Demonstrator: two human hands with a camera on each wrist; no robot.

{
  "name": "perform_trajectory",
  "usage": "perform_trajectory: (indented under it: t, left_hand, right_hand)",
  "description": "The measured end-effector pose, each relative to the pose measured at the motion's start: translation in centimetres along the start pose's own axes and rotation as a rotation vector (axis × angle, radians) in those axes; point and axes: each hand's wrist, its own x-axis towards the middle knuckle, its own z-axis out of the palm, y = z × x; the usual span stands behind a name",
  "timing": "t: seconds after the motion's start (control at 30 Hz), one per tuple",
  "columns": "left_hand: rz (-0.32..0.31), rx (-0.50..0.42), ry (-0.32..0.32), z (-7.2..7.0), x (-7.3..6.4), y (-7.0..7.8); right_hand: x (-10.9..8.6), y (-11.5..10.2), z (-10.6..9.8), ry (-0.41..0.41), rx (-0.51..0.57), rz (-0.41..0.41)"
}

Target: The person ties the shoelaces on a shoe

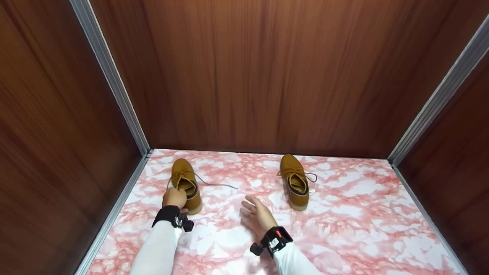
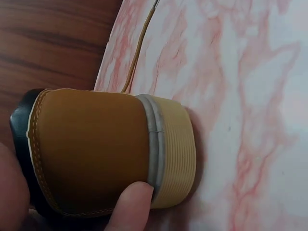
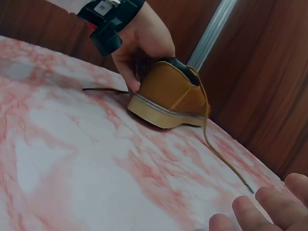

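Note:
My left hand [image 1: 175, 198] grips the heel end of a tan lace-up shoe [image 1: 181, 167] on the left, its fingers over the dark-lined collar. In the left wrist view a fingertip [image 2: 132, 207] presses the back of the shoe's heel [image 2: 91, 149], just above the pale ridged sole. The shoe's lace [image 1: 216, 185] trails loose to the right. My right hand [image 1: 260, 217] is held between the two shoes with its fingers spread and nothing in it. A matching tan shoe [image 1: 291, 164] stands to the right, toe to the back, its lace looped at the side.
Both shoes stand on a pink-and-white marbled surface [image 1: 351, 229]. A dark wood-grain panel [image 1: 244, 84] rises behind it, with side panels joined by grey metal strips [image 1: 114, 80]. Each wrist wears a black strap with a small device [image 1: 276, 240].

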Motion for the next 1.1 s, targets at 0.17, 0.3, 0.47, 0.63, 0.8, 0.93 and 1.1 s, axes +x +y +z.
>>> perform_trajectory:
  t: [0.17,0.3,0.47,0.63,0.8,0.93,1.1]
  left_hand:
    - [0.007,-0.079,-0.025,0.8,-1.5,0.0]
    - [0.066,-0.125,-0.028,1.6,-3.4,0.8]
    - [0.158,-0.156,-0.013,2.8,-6.3,2.0]
    - [0.234,-0.152,-0.040,3.7,-8.5,3.0]
    - [0.307,-0.085,-0.046,4.5,-10.0,3.5]
    - [0.309,-0.104,-0.108,5.2,-11.1,3.6]
    - [0.365,-0.060,-0.141,5.9,-12.0,3.8]
  right_hand:
    - [0.1,1.3,0.8,-0.021,0.075,0.021]
    - [0.3,1.6,1.2,-0.026,0.114,0.041]
    - [0.4,1.8,1.7,-0.034,0.118,0.053]
    - [0.3,1.7,2.1,-0.054,0.072,0.048]
    - [0.2,1.2,2.0,-0.068,0.048,0.048]
    - [0.1,0.6,1.7,-0.057,0.030,0.054]
    - [0.0,-0.2,1.3,-0.033,0.030,0.031]
